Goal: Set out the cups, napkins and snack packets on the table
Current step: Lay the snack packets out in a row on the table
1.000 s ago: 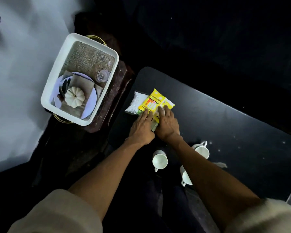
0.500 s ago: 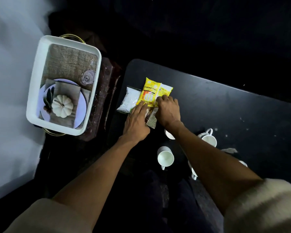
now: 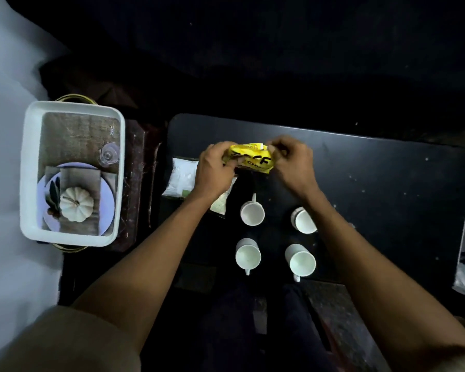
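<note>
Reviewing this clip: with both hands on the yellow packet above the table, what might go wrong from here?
1. Both the left hand and right hand hold the yellow packet by its ends; pulling apart may tear it open.
2. Four white cups stand just below the hands; a forearm drawing back might knock one over.
3. The white packet lies at the black table edge, beside the left wrist, and may get nudged off.

Dim, perhaps motion-blurred, warped edges
</note>
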